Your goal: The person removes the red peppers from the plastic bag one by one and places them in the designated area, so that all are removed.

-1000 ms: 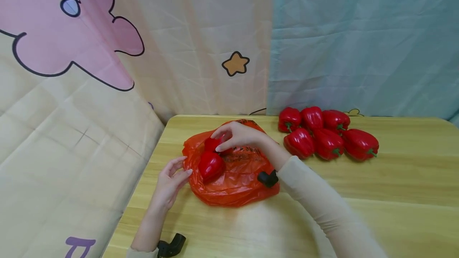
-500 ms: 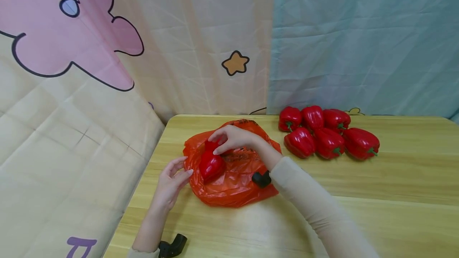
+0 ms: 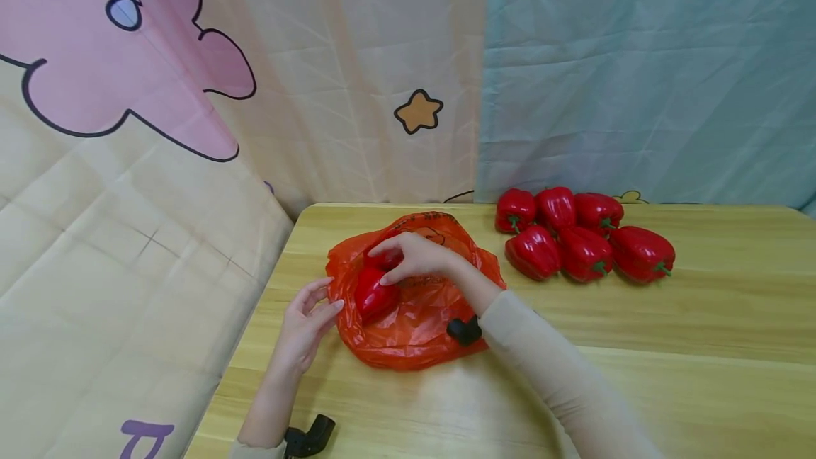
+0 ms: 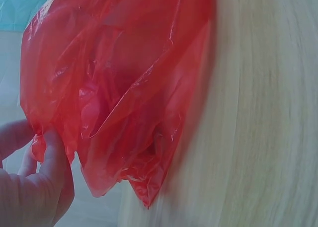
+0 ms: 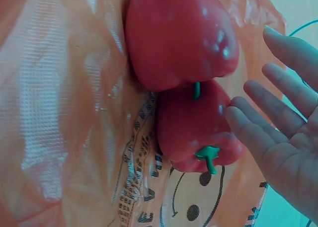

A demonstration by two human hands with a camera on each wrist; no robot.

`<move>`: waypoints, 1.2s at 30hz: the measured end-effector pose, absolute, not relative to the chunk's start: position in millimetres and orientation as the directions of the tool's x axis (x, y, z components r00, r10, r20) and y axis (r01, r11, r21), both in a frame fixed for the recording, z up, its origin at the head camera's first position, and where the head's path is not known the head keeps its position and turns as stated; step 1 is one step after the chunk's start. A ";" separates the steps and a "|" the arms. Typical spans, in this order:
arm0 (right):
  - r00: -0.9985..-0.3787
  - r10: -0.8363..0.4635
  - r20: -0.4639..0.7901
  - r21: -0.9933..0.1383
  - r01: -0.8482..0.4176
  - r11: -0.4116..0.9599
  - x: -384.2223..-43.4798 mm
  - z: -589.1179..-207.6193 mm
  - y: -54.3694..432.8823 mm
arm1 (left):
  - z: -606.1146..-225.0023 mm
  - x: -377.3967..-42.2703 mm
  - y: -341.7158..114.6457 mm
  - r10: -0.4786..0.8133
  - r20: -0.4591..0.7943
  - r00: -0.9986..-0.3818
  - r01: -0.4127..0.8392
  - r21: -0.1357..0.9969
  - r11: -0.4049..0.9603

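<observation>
An orange-red plastic bag (image 3: pixel 414 353) lies spread with its mouth up on the table. Inside, toward its left side, sit two red bell peppers, a nearer one (image 3: pixel 376 299) and another (image 5: pixel 196 122) with its green stem showing in the right wrist view. My left hand (image 3: pixel 302 324) pinches the bag's left edge between thumb and fingers, as the left wrist view (image 4: pixel 37 187) shows. Over the peppers hovers my right hand (image 3: pixel 417 257), its fingers loosely spread beside them and gripping nothing. From the head, this hand partly covers the farther pepper.
Several more red bell peppers (image 3: pixel 583 253) lie in two rows on the wooden table (image 3: pixel 720 331), right of the bag. A printed curtain (image 3: pixel 395 34) hangs right behind the table and along its left side. Black wrist cameras (image 3: pixel 465 331) are strapped to both wrists.
My right hand has come slightly nearer to me over the peppers in the bag. The bag's right side has spread a little outward. My left hand stays at the bag's edge.
</observation>
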State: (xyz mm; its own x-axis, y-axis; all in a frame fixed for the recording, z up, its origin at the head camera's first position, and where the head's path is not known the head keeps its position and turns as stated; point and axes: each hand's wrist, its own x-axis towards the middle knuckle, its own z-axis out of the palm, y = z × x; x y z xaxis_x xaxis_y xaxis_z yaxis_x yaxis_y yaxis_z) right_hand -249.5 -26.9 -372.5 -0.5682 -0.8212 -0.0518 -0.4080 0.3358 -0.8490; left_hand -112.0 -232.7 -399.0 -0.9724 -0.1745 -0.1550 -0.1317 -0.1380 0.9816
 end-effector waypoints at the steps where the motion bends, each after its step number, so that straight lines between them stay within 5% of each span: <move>1: -0.561 -0.826 -0.050 -0.847 -0.414 0.332 -248.8 -373.3 -27.5 | -398.8 -112.2 -232.6 -0.178 -0.159 -0.971 -0.135 0.981 -0.140; 36: -0.502 -0.848 -0.170 -0.754 -0.487 0.440 -231.5 -386.0 -35.0 | -400.7 -112.8 -233.3 -0.186 -0.160 -0.969 -0.133 0.980 -0.150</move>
